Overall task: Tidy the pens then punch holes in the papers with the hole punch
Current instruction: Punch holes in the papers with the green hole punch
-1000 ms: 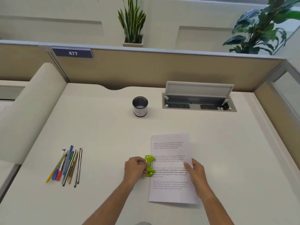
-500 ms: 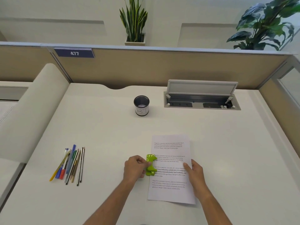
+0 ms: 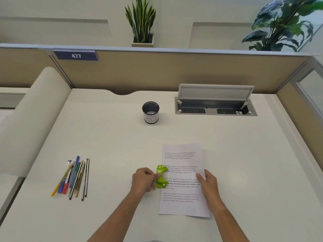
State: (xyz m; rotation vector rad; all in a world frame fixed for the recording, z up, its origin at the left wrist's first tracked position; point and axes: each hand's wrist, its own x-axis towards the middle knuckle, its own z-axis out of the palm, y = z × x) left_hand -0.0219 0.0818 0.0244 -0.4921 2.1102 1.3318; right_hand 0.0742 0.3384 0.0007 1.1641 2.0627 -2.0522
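A printed sheet of paper lies on the white desk in front of me. A small green hole punch sits on the paper's left edge, about halfway down. My left hand grips the punch from the left, thumb and fingers closed on it. Resting flat on the right side of the sheet, my right hand holds it down. Several pens and pencils lie in a loose bundle at the left of the desk. A dark mesh pen cup with a white label stands empty farther back.
An open cable box with a raised lid is set into the desk at the back right. A tan partition runs along the far edge and the right side. A padded divider borders the left.
The view has shifted slightly. Both hands, the punch and the paper stay in the same arrangement.
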